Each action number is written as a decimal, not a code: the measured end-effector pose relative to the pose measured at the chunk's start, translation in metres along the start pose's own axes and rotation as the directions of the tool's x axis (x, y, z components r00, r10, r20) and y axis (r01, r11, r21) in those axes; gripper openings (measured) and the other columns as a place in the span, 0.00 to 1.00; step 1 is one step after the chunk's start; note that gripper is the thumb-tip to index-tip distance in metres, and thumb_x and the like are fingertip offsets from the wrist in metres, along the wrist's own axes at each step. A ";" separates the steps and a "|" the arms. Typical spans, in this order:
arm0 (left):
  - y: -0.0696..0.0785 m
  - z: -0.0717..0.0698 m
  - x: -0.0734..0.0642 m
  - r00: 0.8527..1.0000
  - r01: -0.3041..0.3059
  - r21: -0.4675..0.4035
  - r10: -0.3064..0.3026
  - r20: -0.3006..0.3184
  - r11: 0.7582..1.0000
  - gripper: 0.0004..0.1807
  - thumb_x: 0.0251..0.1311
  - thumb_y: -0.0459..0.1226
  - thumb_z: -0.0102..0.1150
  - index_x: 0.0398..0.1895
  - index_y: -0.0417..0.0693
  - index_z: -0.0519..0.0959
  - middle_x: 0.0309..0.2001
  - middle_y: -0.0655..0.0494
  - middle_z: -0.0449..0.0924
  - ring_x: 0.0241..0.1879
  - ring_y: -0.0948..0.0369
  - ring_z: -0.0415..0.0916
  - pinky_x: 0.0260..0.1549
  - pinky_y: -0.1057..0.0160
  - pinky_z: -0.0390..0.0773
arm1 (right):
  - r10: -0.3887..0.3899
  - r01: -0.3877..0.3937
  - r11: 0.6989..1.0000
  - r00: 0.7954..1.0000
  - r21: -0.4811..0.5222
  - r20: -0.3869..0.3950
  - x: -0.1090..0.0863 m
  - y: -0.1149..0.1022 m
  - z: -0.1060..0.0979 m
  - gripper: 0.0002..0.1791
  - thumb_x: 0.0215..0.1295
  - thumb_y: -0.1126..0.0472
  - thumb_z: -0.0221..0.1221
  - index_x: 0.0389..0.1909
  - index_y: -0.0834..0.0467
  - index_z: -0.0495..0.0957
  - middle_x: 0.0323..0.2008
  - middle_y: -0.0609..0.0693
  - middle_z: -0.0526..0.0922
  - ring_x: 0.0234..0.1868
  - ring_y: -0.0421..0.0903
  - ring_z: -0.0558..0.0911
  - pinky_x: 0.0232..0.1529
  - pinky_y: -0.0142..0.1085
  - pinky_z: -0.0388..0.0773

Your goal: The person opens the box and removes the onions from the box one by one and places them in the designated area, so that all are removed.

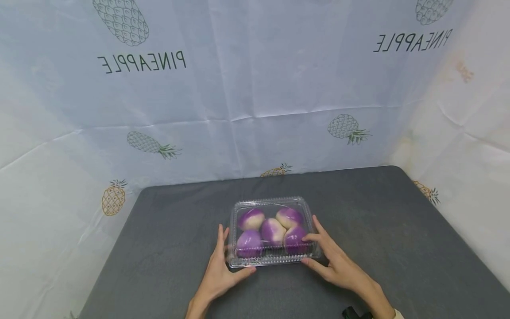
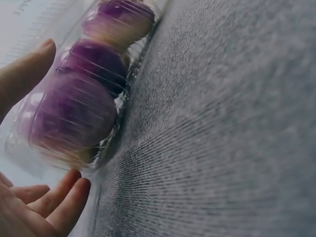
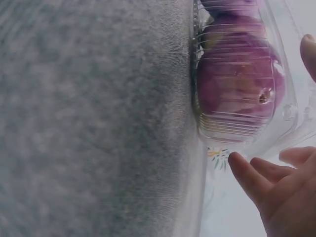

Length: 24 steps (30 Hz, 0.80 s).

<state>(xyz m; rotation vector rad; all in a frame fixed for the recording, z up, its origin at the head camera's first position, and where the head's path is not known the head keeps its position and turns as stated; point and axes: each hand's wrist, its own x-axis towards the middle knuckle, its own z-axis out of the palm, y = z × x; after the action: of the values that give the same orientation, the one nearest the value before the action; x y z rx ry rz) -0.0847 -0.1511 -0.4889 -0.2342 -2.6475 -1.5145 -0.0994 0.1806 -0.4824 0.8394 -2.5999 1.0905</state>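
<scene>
A clear plastic clamshell container (image 1: 275, 261) sits on the dark grey table, its lid down over several round purple-and-cream vegetables that look like turnips (image 1: 273, 230). My left hand (image 1: 220, 271) is at the container's left front corner, fingers along the left side and thumb by the front edge. At the opposite front corner is my right hand (image 1: 336, 261), its thumb near the front edge and a finger over the lid. Fingers of both hands look fairly straight. In the left wrist view, fingertips (image 2: 74, 177) come close to the ribbed side. The right wrist view shows fingertips (image 3: 237, 160) just beside the wall.
The grey table (image 1: 167, 248) reaches back to a white cloth (image 1: 279, 88) printed with pineapples, which hangs behind and at both sides. A black object (image 1: 352, 313), partly cut off by the frame, is by the right wrist.
</scene>
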 end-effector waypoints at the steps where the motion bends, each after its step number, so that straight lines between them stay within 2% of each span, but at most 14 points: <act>1: -0.001 0.000 0.001 1.000 0.007 0.004 -0.007 0.005 1.000 0.80 0.40 0.49 0.85 0.84 0.47 0.31 0.79 0.35 0.55 0.66 0.40 0.73 0.62 0.37 0.73 | -0.010 0.010 1.000 1.000 -0.008 -0.010 0.001 -0.001 -0.001 0.29 0.64 0.57 0.70 0.63 0.43 0.71 0.81 0.66 0.51 0.81 0.39 0.51 0.67 0.49 0.73; 3: -0.003 0.000 0.003 1.000 0.009 0.003 -0.009 0.016 1.000 0.79 0.40 0.49 0.84 0.84 0.45 0.32 0.79 0.35 0.56 0.68 0.38 0.70 0.63 0.34 0.70 | -0.040 0.039 0.999 0.999 -0.019 -0.037 0.002 -0.001 -0.002 0.30 0.62 0.58 0.71 0.63 0.45 0.72 0.80 0.66 0.54 0.81 0.38 0.53 0.69 0.43 0.72; 6: -0.005 -0.001 0.005 0.999 -0.006 -0.003 0.006 0.041 1.000 0.77 0.42 0.49 0.83 0.83 0.40 0.34 0.78 0.32 0.56 0.72 0.35 0.64 0.68 0.31 0.64 | -0.076 0.073 0.996 0.994 -0.043 -0.074 0.005 -0.002 -0.003 0.31 0.59 0.60 0.73 0.63 0.47 0.73 0.79 0.63 0.57 0.81 0.38 0.55 0.71 0.28 0.63; 7: -0.005 -0.001 0.006 0.999 -0.014 -0.007 0.014 0.049 1.000 0.76 0.42 0.49 0.83 0.83 0.39 0.35 0.78 0.32 0.56 0.74 0.35 0.62 0.69 0.31 0.62 | -0.085 0.081 0.995 0.993 -0.052 -0.085 0.005 -0.003 -0.003 0.31 0.59 0.60 0.73 0.63 0.47 0.74 0.79 0.63 0.58 0.81 0.39 0.56 0.71 0.29 0.64; 8: -0.005 -0.001 0.006 0.998 -0.022 -0.015 0.023 0.056 1.000 0.75 0.43 0.49 0.83 0.83 0.37 0.36 0.78 0.31 0.55 0.74 0.35 0.61 0.70 0.31 0.60 | -0.090 0.085 0.995 0.992 -0.058 -0.091 0.006 -0.003 -0.004 0.31 0.58 0.60 0.73 0.63 0.48 0.74 0.79 0.63 0.59 0.80 0.39 0.56 0.71 0.32 0.66; 10: -0.005 -0.002 0.007 0.997 -0.030 -0.034 0.032 0.071 0.999 0.73 0.43 0.49 0.82 0.83 0.38 0.38 0.79 0.34 0.54 0.76 0.38 0.59 0.71 0.33 0.58 | -0.091 0.084 0.994 0.991 -0.066 -0.099 0.008 -0.004 -0.005 0.32 0.57 0.60 0.74 0.62 0.49 0.74 0.78 0.64 0.60 0.80 0.40 0.57 0.68 0.45 0.73; 13: -0.004 -0.002 0.008 0.996 -0.046 -0.052 0.050 0.075 0.998 0.72 0.44 0.49 0.82 0.84 0.43 0.41 0.80 0.40 0.56 0.76 0.45 0.62 0.72 0.39 0.60 | -0.085 0.080 0.995 0.992 -0.056 -0.095 0.010 -0.004 -0.007 0.32 0.57 0.62 0.74 0.63 0.49 0.74 0.77 0.65 0.60 0.80 0.40 0.58 0.57 0.64 0.74; 16: -0.003 -0.002 0.008 0.996 -0.062 -0.051 0.065 0.069 0.997 0.71 0.43 0.49 0.83 0.84 0.49 0.43 0.79 0.44 0.60 0.74 0.50 0.65 0.72 0.47 0.63 | -0.096 0.091 0.994 0.990 -0.053 -0.100 0.013 -0.005 -0.009 0.33 0.58 0.63 0.73 0.63 0.50 0.73 0.77 0.66 0.59 0.80 0.39 0.57 0.54 0.68 0.74; 19: -0.003 -0.002 0.007 0.996 -0.064 -0.036 0.067 0.067 0.997 0.71 0.44 0.48 0.83 0.84 0.48 0.42 0.72 0.44 0.72 0.66 0.53 0.75 0.64 0.57 0.74 | -0.128 0.120 0.990 0.984 -0.068 -0.128 0.018 -0.005 -0.011 0.33 0.57 0.63 0.73 0.63 0.51 0.73 0.78 0.63 0.59 0.80 0.39 0.57 0.56 0.66 0.74; 21: -0.004 -0.001 0.006 0.997 -0.047 -0.031 0.049 0.065 0.998 0.70 0.43 0.47 0.83 0.84 0.47 0.43 0.66 0.46 0.77 0.57 0.57 0.80 0.55 0.62 0.79 | -0.151 0.140 0.987 0.976 -0.078 -0.157 0.022 -0.006 -0.013 0.33 0.56 0.62 0.74 0.63 0.51 0.74 0.78 0.62 0.61 0.80 0.39 0.58 0.59 0.59 0.75; 24: -0.003 -0.001 0.004 0.998 -0.009 -0.017 0.010 0.062 1.000 0.71 0.43 0.47 0.83 0.84 0.44 0.43 0.59 0.48 0.81 0.48 0.64 0.79 0.46 0.67 0.80 | -0.182 0.171 0.983 0.964 -0.072 -0.193 0.030 -0.007 -0.017 0.32 0.56 0.63 0.73 0.63 0.52 0.74 0.77 0.61 0.63 0.79 0.39 0.60 0.64 0.48 0.74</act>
<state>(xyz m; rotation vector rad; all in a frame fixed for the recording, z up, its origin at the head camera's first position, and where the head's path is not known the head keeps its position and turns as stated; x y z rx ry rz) -0.0895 -0.1534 -0.4905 -0.2998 -2.6780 -1.5512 -0.1205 0.1759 -0.4553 0.8814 -2.3315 0.9937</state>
